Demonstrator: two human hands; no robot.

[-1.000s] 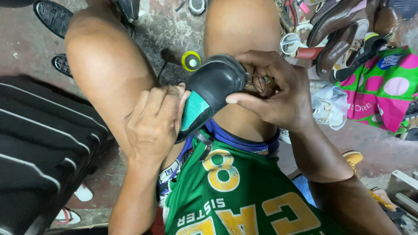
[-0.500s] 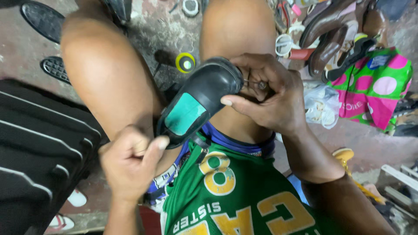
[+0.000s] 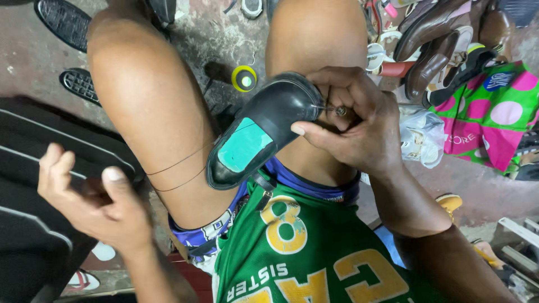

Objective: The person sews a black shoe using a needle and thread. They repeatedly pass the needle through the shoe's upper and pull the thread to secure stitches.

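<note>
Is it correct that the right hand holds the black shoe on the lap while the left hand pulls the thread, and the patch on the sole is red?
Not quite. The patch on the sole of the black shoe is teal, not red, as the head view shows. The rest stands: the right hand holds the shoe on the lap, and the left hand pulls the thread out to the side.

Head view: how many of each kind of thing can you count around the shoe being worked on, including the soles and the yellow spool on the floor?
Black shoe: 1
Thread strands: 2
Metal needle tool: 1
Black soles on the floor: 2
Yellow round spool: 1
Total: 7
</note>
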